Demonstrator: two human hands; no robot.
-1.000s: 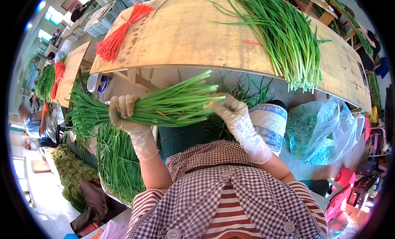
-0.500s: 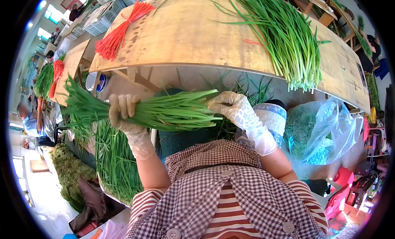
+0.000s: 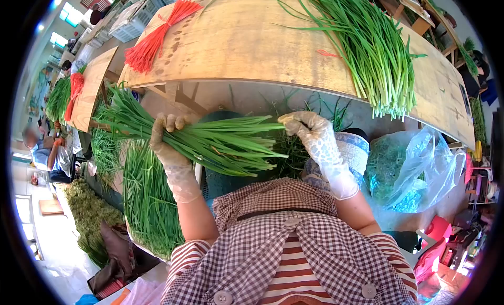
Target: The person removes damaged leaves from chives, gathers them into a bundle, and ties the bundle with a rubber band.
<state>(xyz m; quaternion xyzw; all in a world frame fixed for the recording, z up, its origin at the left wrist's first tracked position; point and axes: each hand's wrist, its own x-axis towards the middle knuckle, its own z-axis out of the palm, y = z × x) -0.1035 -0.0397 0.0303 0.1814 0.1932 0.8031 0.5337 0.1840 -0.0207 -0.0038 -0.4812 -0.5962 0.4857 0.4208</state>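
A bunch of garlic chives [image 3: 231, 145] lies sideways in front of my apron. My left hand [image 3: 170, 139], in a pale glove, is wrapped around its middle, with the leafy ends fanning out to the left. At the bunch's cut end, my gloved right hand [image 3: 311, 134] pinches the end of a chive stalk that juts out past the others. A large pile of chives [image 3: 373, 53] rests on the wooden table [image 3: 236, 48], its pale stems hanging over the near edge. Farther left on that table is a tied bundle of red strips [image 3: 152, 45].
More chives [image 3: 149, 200] are heaped at my lower left. A clear plastic bag [image 3: 420, 168] with green scraps stands to the right, beside a blue-and-white wrapped knee [image 3: 347, 153]. Another person [image 3: 44, 150] sits at the far left near a second table [image 3: 92, 90].
The cut end of the bunch has fanned out and dipped lower. One stalk now stretches out to my right hand, which has shifted slightly right and up.
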